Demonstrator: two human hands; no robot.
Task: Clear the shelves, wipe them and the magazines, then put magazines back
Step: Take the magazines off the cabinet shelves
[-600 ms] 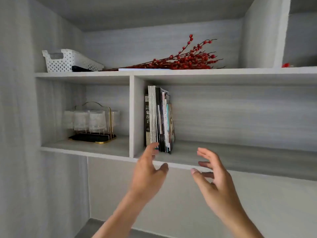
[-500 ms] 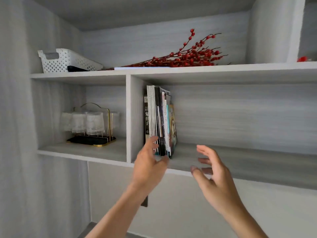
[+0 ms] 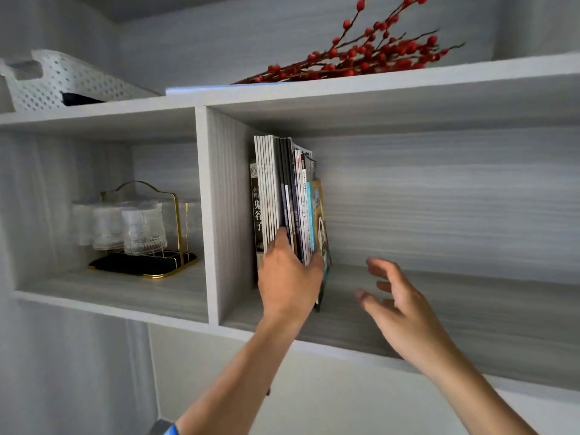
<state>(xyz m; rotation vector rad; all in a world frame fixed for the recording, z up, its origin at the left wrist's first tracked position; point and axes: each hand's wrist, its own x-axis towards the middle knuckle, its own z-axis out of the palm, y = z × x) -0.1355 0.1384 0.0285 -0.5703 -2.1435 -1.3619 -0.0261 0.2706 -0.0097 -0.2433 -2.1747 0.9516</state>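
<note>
The left hand (image 3: 287, 277) is clamped on the lower front edge of the upright magazines (image 3: 290, 199): fingers go behind the left side of the stack, the thumb presses the right side, so it appears to grip most of the bundle at its base. The right hand (image 3: 392, 296) holds nothing; its fingers are spread and loosely bent, hovering just right of the stack, apart from it.

The magazines stand on end, long axis vertical, spines facing out, packed against the vertical divider (image 3: 216, 215) at the left end of the right-hand compartment of the middle shelf (image 3: 439, 315). They lie directly in the left hand's grip and just left of the right hand, which looks set to support the loose right face as the bundle slides out toward the near edge.

One stack, roughly a dozen or more spines; an exact count is not possible. In the left compartment stands one gold-framed glass rack (image 3: 141, 233) with at least three glasses. On the top shelf lie one white perforated basket (image 3: 62, 83) and one spray of red berry branches (image 3: 361, 58).
</note>
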